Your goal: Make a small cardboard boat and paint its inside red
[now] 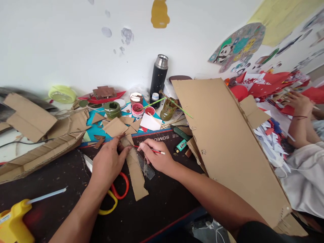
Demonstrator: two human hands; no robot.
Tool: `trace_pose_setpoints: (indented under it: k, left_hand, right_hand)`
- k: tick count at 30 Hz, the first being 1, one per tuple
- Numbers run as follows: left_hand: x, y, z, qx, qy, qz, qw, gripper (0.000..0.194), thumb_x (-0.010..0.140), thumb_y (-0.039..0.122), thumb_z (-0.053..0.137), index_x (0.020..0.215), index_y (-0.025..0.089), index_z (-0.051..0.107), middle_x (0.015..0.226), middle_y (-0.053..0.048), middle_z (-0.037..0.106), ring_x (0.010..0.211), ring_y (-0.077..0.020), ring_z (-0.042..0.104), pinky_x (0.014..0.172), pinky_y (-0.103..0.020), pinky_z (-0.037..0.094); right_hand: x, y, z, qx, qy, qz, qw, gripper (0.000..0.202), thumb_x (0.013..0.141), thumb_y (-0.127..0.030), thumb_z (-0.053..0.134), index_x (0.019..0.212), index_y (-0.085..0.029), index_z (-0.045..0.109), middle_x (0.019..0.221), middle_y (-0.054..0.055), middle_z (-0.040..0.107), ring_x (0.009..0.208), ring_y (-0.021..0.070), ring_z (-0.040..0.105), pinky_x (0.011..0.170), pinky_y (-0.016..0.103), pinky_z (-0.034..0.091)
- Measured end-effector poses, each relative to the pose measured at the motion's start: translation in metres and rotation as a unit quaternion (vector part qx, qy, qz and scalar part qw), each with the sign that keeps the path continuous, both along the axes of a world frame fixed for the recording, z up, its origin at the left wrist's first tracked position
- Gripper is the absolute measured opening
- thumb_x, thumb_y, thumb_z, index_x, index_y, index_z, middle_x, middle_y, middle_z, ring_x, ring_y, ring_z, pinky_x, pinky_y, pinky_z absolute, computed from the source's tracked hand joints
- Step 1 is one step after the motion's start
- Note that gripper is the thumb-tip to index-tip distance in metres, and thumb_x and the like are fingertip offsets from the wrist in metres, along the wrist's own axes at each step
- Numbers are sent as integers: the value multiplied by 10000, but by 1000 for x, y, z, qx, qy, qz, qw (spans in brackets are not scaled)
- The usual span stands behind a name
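L hand (108, 157), mid-frame just L of centre: thumb set apart from the fingers, narrow gap btwn them, pressing a clear ruler (150, 172) down on a cardboard strip (136, 177). R hand (158, 157), just R of it, is closed around a red pencil (159, 151), writing-style; its L end is at the ruler's edge, can't tell if it touches the strip. Strip & ruler lie at frame centre on a dark mat (164, 206), strip running down twd bottom centre, ruler slanting across it to lower R.

Scissors (127, 185) w/ red & yellow handles lie partly under L wrist. Yellow glue gun (16, 221), bottom L corner, w/ a pale stick poking out. Just above the hands: cardboard scraps (115, 127), white paper (151, 122), green paint jar (112, 109), pink paint pot (137, 109), glass jar (168, 111) w/ brushes. Black flask (159, 77) upright, upper centre, near the wall (76, 44).

Big cardboard sheet (227, 145) slants across the R half. Beyond it, far R, a co-worker's hand (300, 103) among red & white paper bits. Long cardboard trough (43, 157), mid L.
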State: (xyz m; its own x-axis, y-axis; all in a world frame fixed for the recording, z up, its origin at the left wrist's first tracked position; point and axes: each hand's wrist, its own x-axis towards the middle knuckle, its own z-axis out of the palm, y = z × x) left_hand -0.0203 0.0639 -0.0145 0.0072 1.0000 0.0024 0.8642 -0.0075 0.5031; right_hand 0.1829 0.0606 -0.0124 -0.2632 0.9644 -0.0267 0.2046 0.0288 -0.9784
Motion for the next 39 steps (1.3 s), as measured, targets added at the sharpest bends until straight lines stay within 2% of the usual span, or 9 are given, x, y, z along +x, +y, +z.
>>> trace_pose_setpoints:
  k: [6,10,12,14,17,21,25,33,39]
  left_hand:
    - [1,1,1,-13,15,14,1000,587,1011,477,535,1492,155,635,935,-89,747,969,-342,727,764,-404,500]
    - [-2,2,-2,-11,-10,-10,1000,562,1016,478,509,1463,180,674,1065,-113,787,1104,-347,732,877,-416,532]
    - [-4,2,-3,1,-28,-26,999,531,1016,478,484,1401,192,711,1199,-126,795,1208,-348,711,968,-427,529]
    - [-5,2,-2,9,-36,-24,999,514,1008,488,466,1326,186,735,1283,-135,786,1250,-347,700,1023,-431,517]
    - [-5,2,7,-6,-21,2,1000,499,987,506,462,1254,189,740,1148,-127,808,1118,-340,742,943,-416,534]
    - [-3,1,18,-42,17,30,998,421,979,517,453,1117,236,736,991,-102,800,927,-322,754,765,-379,506]
    - [-7,2,20,-64,58,50,995,442,991,567,428,1024,254,739,984,-114,799,896,-344,747,709,-382,446]
    - [-22,6,28,-15,1,139,990,469,993,603,455,1091,260,759,944,-82,794,880,-315,731,687,-353,425]
    - [-23,7,23,-8,-20,119,993,454,995,574,491,1172,257,764,976,-82,784,909,-309,739,733,-367,475]
  right_hand:
    - [12,-14,-2,-15,15,-21,1000,389,1097,-479,566,878,-200,726,503,-71,533,436,116,513,534,247,414]
    - [15,-19,-6,-41,58,-63,995,409,1083,-540,572,919,-193,715,544,-71,541,446,110,518,506,235,397]
    - [17,-20,-6,-25,44,-55,997,388,1082,-528,580,939,-197,723,618,-52,597,494,114,567,531,235,428]
    - [19,-21,-5,33,5,-35,999,321,1085,-470,602,961,-208,741,758,-10,704,653,141,680,655,251,514]
    - [22,-23,-3,137,-67,8,988,201,1081,-396,649,1067,-230,762,1020,45,794,955,192,754,892,299,553]
    - [22,-30,-3,188,-186,74,962,291,1044,-458,732,1211,-219,735,1035,55,765,913,205,728,841,307,544]
    - [18,-35,-4,211,-290,118,926,340,1042,-473,750,1258,-210,721,1129,92,745,1015,239,711,883,332,543]
    - [14,-39,-4,212,-350,112,906,268,1043,-342,757,1271,-202,736,1143,93,718,1032,245,700,895,341,549]
    - [27,-43,-3,209,-364,75,905,233,1053,-280,726,1271,-199,737,1137,95,704,977,235,722,844,331,555]
